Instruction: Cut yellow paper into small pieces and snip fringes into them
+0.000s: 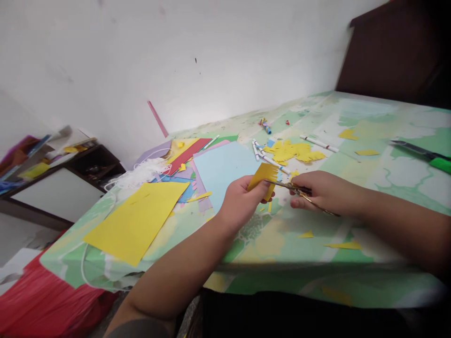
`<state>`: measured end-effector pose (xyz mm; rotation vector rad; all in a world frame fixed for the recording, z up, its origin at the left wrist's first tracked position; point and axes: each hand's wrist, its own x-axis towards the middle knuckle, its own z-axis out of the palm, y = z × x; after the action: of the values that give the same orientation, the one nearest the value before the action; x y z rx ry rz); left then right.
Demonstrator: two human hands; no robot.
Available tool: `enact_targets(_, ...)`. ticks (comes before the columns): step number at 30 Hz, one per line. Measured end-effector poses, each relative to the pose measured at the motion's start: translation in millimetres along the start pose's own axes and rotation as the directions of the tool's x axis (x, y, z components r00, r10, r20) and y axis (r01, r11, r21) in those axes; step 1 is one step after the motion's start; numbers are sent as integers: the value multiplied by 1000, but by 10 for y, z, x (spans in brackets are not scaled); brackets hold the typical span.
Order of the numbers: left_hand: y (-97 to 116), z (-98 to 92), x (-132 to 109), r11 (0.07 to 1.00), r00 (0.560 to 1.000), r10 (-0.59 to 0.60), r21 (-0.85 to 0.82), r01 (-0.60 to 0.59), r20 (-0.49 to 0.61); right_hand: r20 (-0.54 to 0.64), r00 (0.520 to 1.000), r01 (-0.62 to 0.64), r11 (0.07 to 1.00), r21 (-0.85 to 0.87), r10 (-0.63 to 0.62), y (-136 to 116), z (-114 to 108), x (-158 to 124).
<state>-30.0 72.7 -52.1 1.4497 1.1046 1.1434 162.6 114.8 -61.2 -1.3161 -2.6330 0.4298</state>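
Observation:
My left hand (246, 195) pinches a small piece of yellow paper (262, 177) whose right edge is cut into a fringe. My right hand (319, 190) is wrapped round the gold-coloured handles of a pair of scissors (303, 191). The scissors' blades point left and meet the paper's fringed edge near my left thumb. Both hands are above the table's near half. Just beyond them lie fringed yellow paper pieces (294, 151) and several white markers (319, 143). To the left of my left hand is a light blue sheet (225, 169).
A large yellow sheet (137, 223) lies at the table's left, beside tangled white string (143, 171) and a red strip (186, 157). A green-handled cutter (423, 154) rests at the right. Yellow scraps (343, 245) lie near the front edge. A shelf (59, 188) stands at left.

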Motion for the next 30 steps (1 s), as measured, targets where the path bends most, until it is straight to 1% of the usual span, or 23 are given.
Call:
enact_targets(5, -5, 6, -3, 998, 999, 32, 50, -33, 15, -12, 999, 31, 999, 15, -31, -14, 12, -11)
enact_targets(8, 7, 4, -6, 996, 999, 34, 88, -34, 9, -11, 1000, 27, 1000, 15, -27, -11, 13, -9)
enact_targets(15, 36, 5, -13, 993, 999, 34, 111, -31, -19, -1, 1000, 3, 1000, -8, -3, 1, 11, 2)
enact_targets(18, 31, 7, -10, 996, 1000, 24, 81, -23, -19, -7, 1000, -24, 999, -34, 24, -20, -6, 6)
enact_targets(22, 7, 5, 0, 999, 1000, 16, 29, -16, -9, -1, 998, -58, 998, -20, 58, -59, -37, 2)
enact_targets(27, -13, -6, 5, 1000, 1000, 7, -9, -7, 3, 8, 997, -71, 997, -8, 71, -55, -48, -1)
enact_targets(30, -8, -10, -2, 1000, 1000, 17, -6, -17, 15, -6, 998, -66, 998, -2, 66, -18, -30, 4)
